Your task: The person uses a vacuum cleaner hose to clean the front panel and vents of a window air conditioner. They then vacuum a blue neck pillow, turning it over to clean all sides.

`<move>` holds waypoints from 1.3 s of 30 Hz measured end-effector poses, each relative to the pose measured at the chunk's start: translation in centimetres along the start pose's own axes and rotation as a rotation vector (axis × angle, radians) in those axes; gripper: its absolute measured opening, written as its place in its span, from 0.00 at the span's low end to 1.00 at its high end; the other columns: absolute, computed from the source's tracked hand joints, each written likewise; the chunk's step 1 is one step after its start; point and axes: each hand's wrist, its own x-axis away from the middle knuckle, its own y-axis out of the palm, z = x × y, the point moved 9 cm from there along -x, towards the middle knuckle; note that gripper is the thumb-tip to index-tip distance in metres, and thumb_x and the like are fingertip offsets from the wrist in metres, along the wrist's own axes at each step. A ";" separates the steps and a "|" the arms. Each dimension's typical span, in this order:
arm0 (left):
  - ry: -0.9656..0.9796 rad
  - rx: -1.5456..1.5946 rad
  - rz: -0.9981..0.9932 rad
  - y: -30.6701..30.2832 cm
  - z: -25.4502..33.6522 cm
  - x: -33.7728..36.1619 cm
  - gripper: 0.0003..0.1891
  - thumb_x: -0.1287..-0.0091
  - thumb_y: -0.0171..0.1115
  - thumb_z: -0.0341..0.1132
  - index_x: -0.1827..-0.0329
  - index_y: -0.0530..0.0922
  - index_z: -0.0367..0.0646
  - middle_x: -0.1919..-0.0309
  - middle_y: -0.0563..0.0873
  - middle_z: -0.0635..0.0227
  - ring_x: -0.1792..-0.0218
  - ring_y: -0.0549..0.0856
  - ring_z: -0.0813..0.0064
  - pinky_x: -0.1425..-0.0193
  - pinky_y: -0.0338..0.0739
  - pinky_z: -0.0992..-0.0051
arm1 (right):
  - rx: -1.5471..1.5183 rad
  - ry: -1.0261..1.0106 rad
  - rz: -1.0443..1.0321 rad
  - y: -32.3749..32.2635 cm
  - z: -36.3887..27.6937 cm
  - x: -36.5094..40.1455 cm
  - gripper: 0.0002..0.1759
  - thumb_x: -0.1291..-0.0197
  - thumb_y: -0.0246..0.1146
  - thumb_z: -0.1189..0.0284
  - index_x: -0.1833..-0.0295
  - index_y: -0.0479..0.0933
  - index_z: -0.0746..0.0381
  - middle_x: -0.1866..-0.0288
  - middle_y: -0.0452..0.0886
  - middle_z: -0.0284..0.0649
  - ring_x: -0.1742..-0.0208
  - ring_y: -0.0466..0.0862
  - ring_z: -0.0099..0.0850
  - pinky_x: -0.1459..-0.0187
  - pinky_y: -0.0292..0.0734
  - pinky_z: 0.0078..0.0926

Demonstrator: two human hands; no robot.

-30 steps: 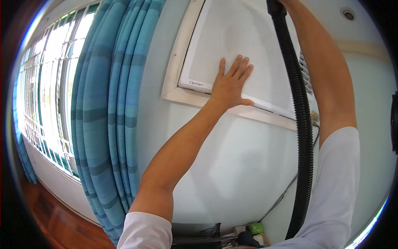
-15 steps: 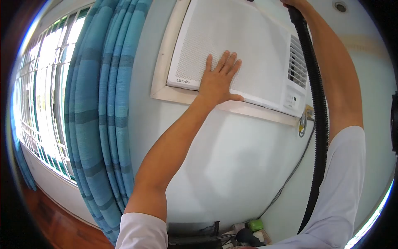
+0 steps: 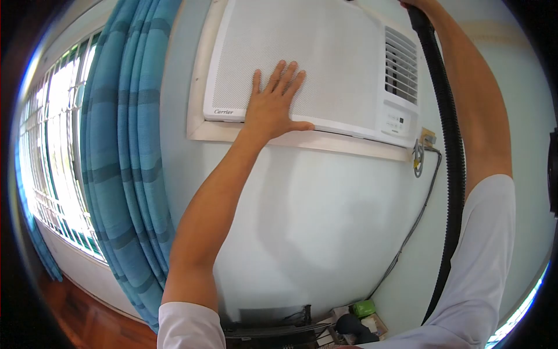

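Observation:
My left hand (image 3: 273,104) lies flat with fingers spread on the front panel of a white Carrier air conditioner (image 3: 343,75) set in the wall. Its thumb reaches along the unit's lower edge. At the top edge of the view, my right hand (image 3: 419,4) is wrapped round the upper end of a black ribbed hose (image 3: 444,116); part of that hand is cut off. The hose hangs down beside my right arm, right of the unit's louvres and control panel. A small dark tip shows at the top edge, above the unit.
Blue striped curtains (image 3: 125,145) hang at the left beside a barred window (image 3: 58,145). A looped cable (image 3: 418,158) runs from a wall fitting (image 3: 428,137) down the wall. Below are a green item (image 3: 364,308), a dark object (image 3: 351,327) and other small things.
The air conditioner, curtains and my left hand appear further left in view, and the unit looks less tilted. My left hand stays on the panel and my right hand still holds the hose.

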 end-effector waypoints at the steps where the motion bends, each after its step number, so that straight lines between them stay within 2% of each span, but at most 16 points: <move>1: 0.007 0.003 0.000 0.0 0.2 -0.1 0.69 0.59 0.66 0.86 0.12 0.54 0.66 0.12 0.52 0.76 0.12 0.46 0.72 0.10 0.42 0.43 | 0.035 0.019 -0.012 -0.5 0.8 0.5 0.17 0.35 0.69 0.63 0.60 0.83 0.70 0.78 0.81 0.44 0.80 0.81 0.36 0.75 0.77 0.39; 14: 0.005 -0.061 -0.013 0.0 0.5 -0.3 0.71 0.61 0.67 0.86 0.12 0.52 0.66 0.12 0.52 0.75 0.12 0.47 0.71 0.10 0.41 0.45 | 0.139 0.124 0.090 -2.3 14.6 6.3 0.18 0.35 0.67 0.64 0.56 0.83 0.72 0.72 0.85 0.52 0.73 0.87 0.43 0.68 0.82 0.44; 16: 0.019 -0.065 -0.007 -0.1 0.8 -0.4 0.71 0.61 0.67 0.87 0.12 0.52 0.66 0.12 0.52 0.75 0.12 0.47 0.71 0.10 0.41 0.45 | 0.214 0.160 0.126 -2.9 16.5 7.4 0.20 0.36 0.67 0.63 0.53 0.84 0.72 0.68 0.87 0.56 0.67 0.89 0.47 0.60 0.84 0.47; 17: 0.004 -0.084 -0.030 0.0 0.8 -0.4 0.71 0.62 0.68 0.87 0.12 0.53 0.67 0.12 0.52 0.75 0.12 0.47 0.71 0.10 0.41 0.45 | 0.214 0.168 0.129 -2.8 17.7 7.6 0.20 0.36 0.67 0.63 0.53 0.84 0.72 0.68 0.87 0.56 0.67 0.89 0.47 0.60 0.84 0.47; 19: -0.007 -0.109 -0.054 0.2 0.8 -0.4 0.71 0.62 0.68 0.87 0.12 0.53 0.67 0.12 0.52 0.75 0.12 0.47 0.71 0.10 0.41 0.45 | 0.224 0.071 0.205 -2.6 19.2 7.5 0.20 0.37 0.67 0.63 0.51 0.84 0.71 0.64 0.88 0.60 0.59 0.90 0.50 0.53 0.84 0.48; 22: -0.021 -0.164 -0.083 0.5 0.7 -0.4 0.71 0.62 0.68 0.86 0.12 0.54 0.67 0.12 0.52 0.75 0.12 0.47 0.71 0.10 0.41 0.45 | 0.232 0.005 0.200 -1.9 21.8 7.6 0.19 0.38 0.67 0.64 0.51 0.84 0.70 0.62 0.88 0.61 0.55 0.89 0.53 0.51 0.83 0.49; 26: -0.015 -0.161 -0.081 0.4 0.9 -0.4 0.71 0.62 0.68 0.86 0.12 0.53 0.67 0.12 0.52 0.75 0.12 0.47 0.71 0.10 0.42 0.45 | 0.219 0.128 0.299 -2.6 23.6 10.3 0.18 0.37 0.66 0.64 0.52 0.84 0.70 0.63 0.88 0.59 0.58 0.90 0.51 0.54 0.84 0.49; 28: -0.009 -0.149 -0.082 0.3 0.9 -0.4 0.71 0.61 0.68 0.86 0.12 0.52 0.67 0.12 0.52 0.75 0.12 0.47 0.71 0.10 0.42 0.45 | 0.119 0.301 0.135 -2.4 24.8 11.6 0.18 0.35 0.66 0.64 0.52 0.84 0.70 0.64 0.88 0.57 0.61 0.90 0.49 0.58 0.84 0.48; 34: -0.017 -0.178 -0.098 0.7 1.0 -0.5 0.71 0.62 0.72 0.83 0.12 0.52 0.67 0.12 0.52 0.74 0.12 0.47 0.70 0.10 0.42 0.44 | 0.057 0.371 0.164 -2.1 27.2 14.2 0.18 0.34 0.66 0.63 0.53 0.83 0.69 0.67 0.88 0.55 0.67 0.90 0.48 0.62 0.84 0.46; 38: 0.022 -0.146 -0.033 0.6 1.0 -0.5 0.70 0.59 0.72 0.82 0.12 0.52 0.67 0.12 0.53 0.75 0.12 0.48 0.69 0.11 0.44 0.40 | 0.074 0.351 0.191 -1.6 28.0 16.0 0.19 0.33 0.66 0.62 0.53 0.83 0.71 0.67 0.88 0.55 0.68 0.89 0.47 0.64 0.85 0.45; 39: 0.034 -0.146 -0.004 0.6 0.8 -0.5 0.69 0.58 0.71 0.83 0.12 0.52 0.67 0.12 0.53 0.75 0.12 0.49 0.68 0.12 0.44 0.39 | 0.034 0.418 0.209 -1.8 28.6 17.0 0.21 0.32 0.67 0.61 0.53 0.83 0.72 0.68 0.87 0.54 0.68 0.89 0.46 0.64 0.85 0.44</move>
